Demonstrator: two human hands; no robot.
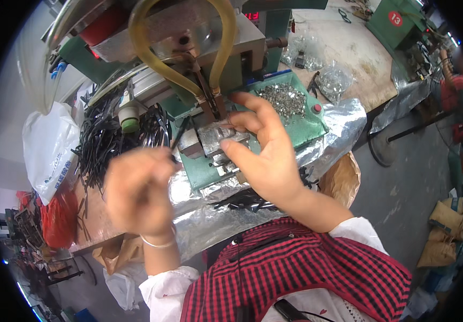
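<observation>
Glowing red digits overlook right fingers at fixture

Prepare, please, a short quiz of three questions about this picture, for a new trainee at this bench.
1. Which hand has its fingers over the metal fixture?
a) the left
b) the right
c) neither

2. True or false: the small metal pieces lie in a red bowl.

3. Fill in: the large pile of dark strips lies to the ____ of the fixture.

Key:
1. b, the right hand.
2. False; they lie in the green tray.
3. left
</observation>
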